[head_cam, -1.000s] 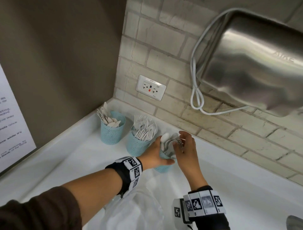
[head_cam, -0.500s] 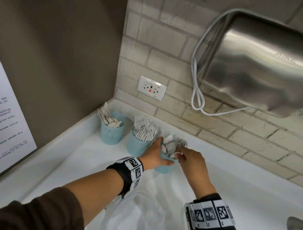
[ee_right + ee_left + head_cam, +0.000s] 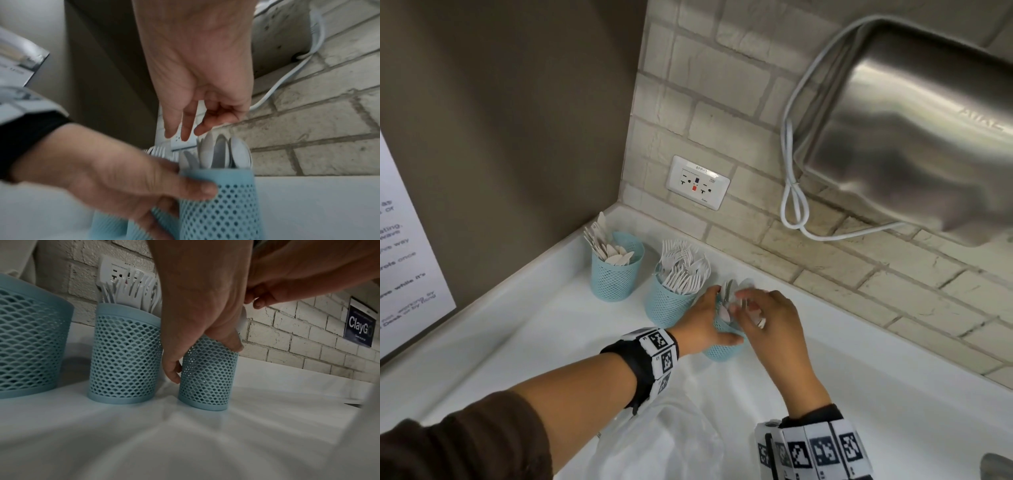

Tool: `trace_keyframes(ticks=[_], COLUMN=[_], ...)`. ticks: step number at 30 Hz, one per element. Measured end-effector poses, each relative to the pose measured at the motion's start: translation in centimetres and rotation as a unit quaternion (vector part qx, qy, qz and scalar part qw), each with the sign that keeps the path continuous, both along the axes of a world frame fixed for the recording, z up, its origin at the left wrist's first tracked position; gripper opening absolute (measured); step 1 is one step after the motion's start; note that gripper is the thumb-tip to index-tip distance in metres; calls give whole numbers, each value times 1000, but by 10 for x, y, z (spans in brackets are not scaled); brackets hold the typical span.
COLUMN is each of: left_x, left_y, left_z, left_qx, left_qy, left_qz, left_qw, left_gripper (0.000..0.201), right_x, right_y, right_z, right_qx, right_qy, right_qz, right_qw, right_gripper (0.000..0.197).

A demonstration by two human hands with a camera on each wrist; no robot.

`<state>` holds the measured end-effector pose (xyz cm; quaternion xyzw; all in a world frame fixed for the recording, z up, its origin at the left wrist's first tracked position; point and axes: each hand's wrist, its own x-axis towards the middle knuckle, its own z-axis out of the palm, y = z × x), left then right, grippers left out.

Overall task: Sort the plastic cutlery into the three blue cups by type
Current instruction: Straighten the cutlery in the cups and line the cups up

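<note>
Cups: I am counting three blue mesh cups standing in a row on the white counter (image 3: 524,346), all upright.
Knife cup (image 3: 616,274): it is sitting nearest the corner, holding white plastic knives (image 3: 606,246); too many overlap to count.
Fork cup (image 3: 669,303): it is standing in the middle, packed with white forks (image 3: 683,270); the number cannot be told.
Spoon cup (image 3: 218,203): it is standing nearest me, holding white spoons (image 3: 224,151); at least three bowls are showing above the rim.
Left hand (image 3: 702,325): I am gripping the spoon cup near its rim, thumb in front and fingers wrapped round its side.
Right hand (image 3: 774,325): I am hovering it over the spoon bowls, fingers loosely spread and pointing down, holding nothing.
Bag: one clear plastic bag (image 3: 664,442) is lying on the counter under my forearms.
Wall: one outlet (image 3: 698,182) and one steel hand dryer (image 3: 914,137).
</note>
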<state>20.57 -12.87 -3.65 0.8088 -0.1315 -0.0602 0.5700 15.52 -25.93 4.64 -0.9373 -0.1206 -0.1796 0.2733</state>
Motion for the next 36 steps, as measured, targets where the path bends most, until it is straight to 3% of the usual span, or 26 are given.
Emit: trace_keyframes(ticks=[2,4,9,13,16,19,21,24,27,29,32,36], left_x=[1,1,0,0,-1,-3,-3,-3,-2,-3,-4,-6], left_y=[-1,-1,-2,-3,-5,-5,-5,-4,-5,-6,-8,-9], left_z=[-1,-2,-1,-1,0,-1,-2,-2,-3,-2,-4,-4], left_qx=[7,9,-16,-3,-4,-4,-13,-11,-4,-3,-11,-14], left_qy=[7,6,2,-4,-13,-25,-29,-24,-20,-25,-30,-19], left_qz=[-3,-4,-1,-3,7,20,21,27,21,19,24,25], left_qw=[1000,1000,1000,1000,1000,999,999,999,1000,999,999,999], left_gripper=[100,102,96,100,97,100,96,95,89,87,91,99], right_x=[2,5,8,4,9,24,33,43,45,46,44,42], right_y=[8,12,4,-5,-6,0,1,3,5,6,3,1], right_z=[-13,-21,-15,0,-2,-21,-31,-33,-27,-27,-36,-40], right_qx=[-101,-127,36,209,249,117,86,80,146,184,131,61], right_qy=[-24,-54,-61,-60,29,107,114,55,-32,-43,31,-22], right_qz=[-5,-12,-18,-102,-97,-59,-47,-42,-64,-55,-29,-32], right_qw=[995,990,997,971,963,986,989,994,987,980,991,997], right_gripper=[16,11,26,29,61,94,84,43,23,26,46,50])
